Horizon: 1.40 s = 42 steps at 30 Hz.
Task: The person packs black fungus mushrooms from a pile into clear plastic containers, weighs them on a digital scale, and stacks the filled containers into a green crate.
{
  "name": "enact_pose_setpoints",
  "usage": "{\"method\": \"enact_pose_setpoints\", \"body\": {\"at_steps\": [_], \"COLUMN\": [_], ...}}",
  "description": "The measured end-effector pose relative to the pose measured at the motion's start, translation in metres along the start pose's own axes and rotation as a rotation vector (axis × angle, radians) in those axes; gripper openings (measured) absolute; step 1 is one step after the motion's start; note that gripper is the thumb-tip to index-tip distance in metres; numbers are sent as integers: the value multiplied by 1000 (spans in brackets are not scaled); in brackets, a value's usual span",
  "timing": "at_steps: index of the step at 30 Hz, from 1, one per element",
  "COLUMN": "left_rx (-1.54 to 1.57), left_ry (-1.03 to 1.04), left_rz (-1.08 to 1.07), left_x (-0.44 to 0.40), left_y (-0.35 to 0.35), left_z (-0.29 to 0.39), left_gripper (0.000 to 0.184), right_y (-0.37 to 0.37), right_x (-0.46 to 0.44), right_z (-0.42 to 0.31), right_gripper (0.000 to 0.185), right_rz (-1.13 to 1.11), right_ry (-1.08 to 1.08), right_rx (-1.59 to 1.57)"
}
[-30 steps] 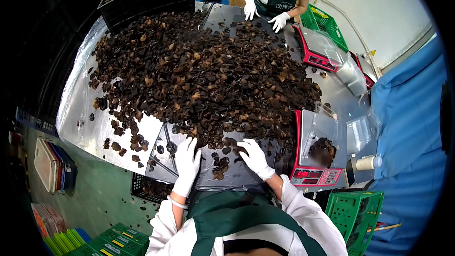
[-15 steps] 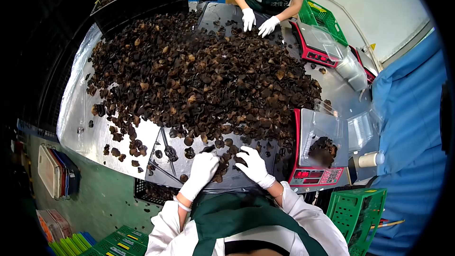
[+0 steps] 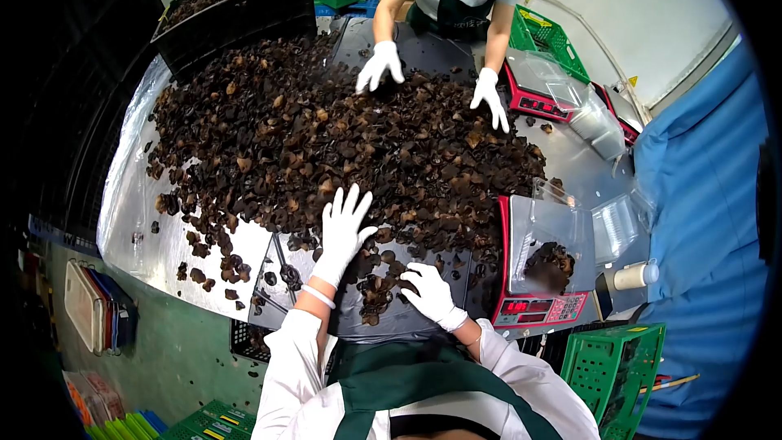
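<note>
Dark brown wood ear mushrooms point(image 3: 326, 134) lie in a wide heap across the metal table. My left hand point(image 3: 344, 232), in a white glove, is at the heap's near edge with its fingers spread. Closer to me, my right hand point(image 3: 432, 297), gloved too, rests beside a small cluster of wood ear mushrooms point(image 3: 376, 295); its fingers are loosely bent and apart, with nothing visibly gripped. To its right stands a red digital scale point(image 3: 503, 265), bearing a clear plastic tray that holds more wood ear mushrooms point(image 3: 547, 269).
Across the table, a co-worker's gloved hands point(image 3: 381, 67) are over the heap. A black crate point(image 3: 244, 20) of mushrooms stands at the far left. A second red scale point(image 3: 542, 106), clear plastic trays point(image 3: 617, 228) and a white cup point(image 3: 635, 275) line the right. A green crate point(image 3: 611, 371) sits below.
My left hand has moved forward from the small cluster to the heap and spread its fingers. My right hand has shifted slightly nearer to me. The co-worker's hands have moved apart and toward me.
</note>
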<state>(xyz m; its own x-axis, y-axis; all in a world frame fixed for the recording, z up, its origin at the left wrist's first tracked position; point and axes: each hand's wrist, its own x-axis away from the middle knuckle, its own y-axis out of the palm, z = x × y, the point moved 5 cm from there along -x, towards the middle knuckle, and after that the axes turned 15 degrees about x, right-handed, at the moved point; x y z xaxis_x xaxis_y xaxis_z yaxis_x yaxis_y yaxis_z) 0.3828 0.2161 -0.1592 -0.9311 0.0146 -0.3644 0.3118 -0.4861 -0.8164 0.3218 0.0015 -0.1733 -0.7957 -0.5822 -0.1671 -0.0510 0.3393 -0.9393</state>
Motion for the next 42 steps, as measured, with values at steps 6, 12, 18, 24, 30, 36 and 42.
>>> {"method": "enact_pose_setpoints", "body": {"at_steps": [6, 12, 18, 24, 30, 36, 42], "left_rx": [194, 1650, 2502, 2640, 2751, 2627, 2577], "left_ry": [53, -769, -1007, -1060, -929, -1128, -1015], "left_rz": [120, 424, 500, 519, 350, 335, 232], "left_x": [19, 40, 58, 59, 58, 60, 51], "left_y": [6, -9, 1, 5, 1, 7, 23], "left_z": [-15, -32, 13, 52, 75, 100, 126], "left_gripper": [49, 24, 41, 41, 41, 51, 42], "right_y": [4, 5, 9, 0, -8, 4, -26], "right_x": [2, -3, -5, -20, -16, -3, 3], "right_z": [1, 9, 11, -6, -12, 1, 19], "right_gripper": [28, 26, 23, 41, 54, 49, 50], "right_rz": [-18, 27, -306, -96, 30, 76, 214], "right_ry": [-23, 5, 710, 526, 447, 460, 365], "right_rx": [48, -152, -1412, -1960, -1523, -2016, -2118]}}
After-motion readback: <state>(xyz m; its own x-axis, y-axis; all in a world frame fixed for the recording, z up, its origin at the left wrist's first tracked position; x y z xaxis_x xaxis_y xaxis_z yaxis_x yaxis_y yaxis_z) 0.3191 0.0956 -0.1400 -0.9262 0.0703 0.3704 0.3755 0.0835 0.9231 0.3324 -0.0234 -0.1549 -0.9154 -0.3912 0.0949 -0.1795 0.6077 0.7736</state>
